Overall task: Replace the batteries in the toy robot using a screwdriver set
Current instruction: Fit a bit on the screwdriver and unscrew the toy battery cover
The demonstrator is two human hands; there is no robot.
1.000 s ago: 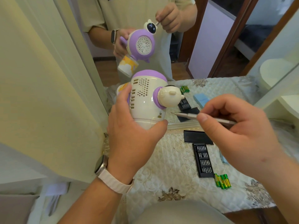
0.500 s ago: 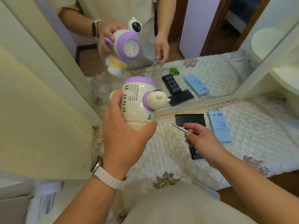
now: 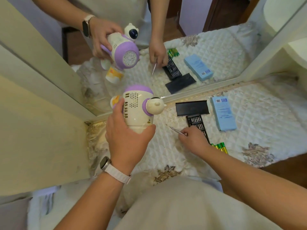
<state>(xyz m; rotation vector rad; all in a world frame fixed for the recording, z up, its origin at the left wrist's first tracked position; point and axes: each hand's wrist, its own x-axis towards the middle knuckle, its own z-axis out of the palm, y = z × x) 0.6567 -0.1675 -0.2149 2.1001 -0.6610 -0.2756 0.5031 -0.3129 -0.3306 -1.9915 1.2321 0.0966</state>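
My left hand (image 3: 127,138) grips the cream and purple toy robot (image 3: 138,108) from below and holds it in the air in front of the mirror, its vented back towards me. My right hand (image 3: 192,140) rests low on the quilted cloth and pinches a thin silver screwdriver (image 3: 175,130), tip pointing up-left, apart from the robot. Just right of that hand lies the black bit tray (image 3: 196,122) with several bits. Its black lid (image 3: 191,107) lies beyond it. Green and yellow batteries (image 3: 221,146) lie beside my right wrist.
A light blue box (image 3: 223,112) lies right of the bit tray. The white quilted cloth (image 3: 259,117) covers the table. A mirror (image 3: 216,22) behind it reflects the robot, hands and tools. A cream panel (image 3: 41,122) stands on the left.
My right hand has dropped from beside the robot down to the cloth, still holding the screwdriver. The view has tilted downward. My left hand keeps the robot raised.
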